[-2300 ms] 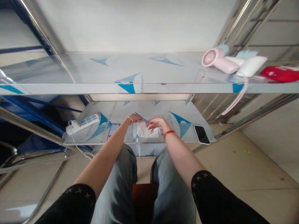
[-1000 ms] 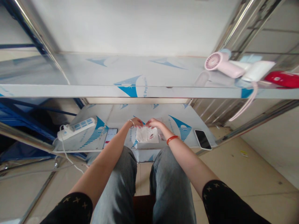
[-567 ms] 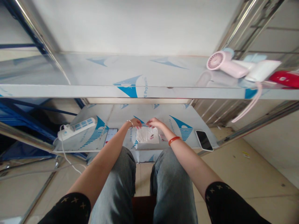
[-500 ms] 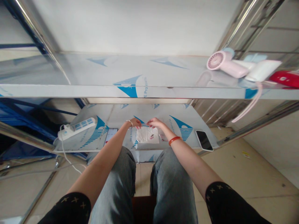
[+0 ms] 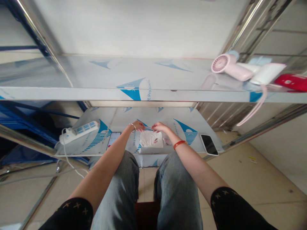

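Observation:
A white sheet [image 5: 151, 139] with small dark red bits on its right part lies on the lower metal shelf [image 5: 124, 147]. Above its top left corner is my left hand [image 5: 139, 126], fingers pinched together. My right hand [image 5: 158, 126] is over the top right edge, its fingertips also closed in a pinch. Between the two hands there seems to be a thin strand, too small to make out. Beside the sheet, partly under my right wrist, rests a clear plastic bag [image 5: 167, 139] with reddish bits in it.
On the lower shelf lie a power strip [image 5: 80, 131] with a white cable, a lit phone [image 5: 113, 138] and a dark-screened phone [image 5: 209, 144]. The upper shelf [image 5: 96, 92] overhangs; it carries a pink handheld fan [image 5: 231, 67], a white item and a red pouch [image 5: 291, 82].
My right hand has shifted very slightly, with its fingers bent a little more. The sheet and the other objects have stayed in place.

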The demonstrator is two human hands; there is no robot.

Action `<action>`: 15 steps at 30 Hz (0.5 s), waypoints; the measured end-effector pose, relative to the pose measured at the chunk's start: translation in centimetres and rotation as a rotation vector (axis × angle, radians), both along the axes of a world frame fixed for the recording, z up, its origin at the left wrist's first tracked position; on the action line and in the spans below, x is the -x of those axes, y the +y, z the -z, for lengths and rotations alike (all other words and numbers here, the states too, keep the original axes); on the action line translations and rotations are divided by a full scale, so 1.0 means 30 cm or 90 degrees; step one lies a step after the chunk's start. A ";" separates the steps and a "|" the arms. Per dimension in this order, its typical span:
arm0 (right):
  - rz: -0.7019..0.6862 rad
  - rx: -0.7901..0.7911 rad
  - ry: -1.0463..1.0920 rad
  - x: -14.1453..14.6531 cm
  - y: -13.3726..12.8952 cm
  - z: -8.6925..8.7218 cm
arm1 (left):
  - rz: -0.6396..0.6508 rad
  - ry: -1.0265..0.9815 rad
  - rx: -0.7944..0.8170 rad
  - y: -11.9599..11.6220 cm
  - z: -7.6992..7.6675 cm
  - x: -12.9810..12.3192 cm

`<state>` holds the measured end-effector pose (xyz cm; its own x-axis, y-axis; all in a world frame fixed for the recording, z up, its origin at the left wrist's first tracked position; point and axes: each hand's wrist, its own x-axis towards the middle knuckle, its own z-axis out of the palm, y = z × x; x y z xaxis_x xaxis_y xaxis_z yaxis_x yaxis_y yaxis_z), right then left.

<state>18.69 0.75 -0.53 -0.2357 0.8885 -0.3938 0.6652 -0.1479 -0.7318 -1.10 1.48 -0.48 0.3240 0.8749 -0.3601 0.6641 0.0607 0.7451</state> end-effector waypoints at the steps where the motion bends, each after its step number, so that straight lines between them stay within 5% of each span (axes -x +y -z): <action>1: 0.001 0.003 0.003 0.001 0.000 -0.001 | -0.004 0.005 0.002 0.007 0.006 0.001; 15: -0.047 -0.019 0.015 0.009 -0.018 -0.020 | -0.012 -0.036 -0.054 0.014 -0.001 0.006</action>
<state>18.41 0.20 0.08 -0.3095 0.8796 -0.3613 0.6561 -0.0775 -0.7507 -1.28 1.90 -0.45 0.3247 0.9074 -0.2669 0.6207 0.0085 0.7840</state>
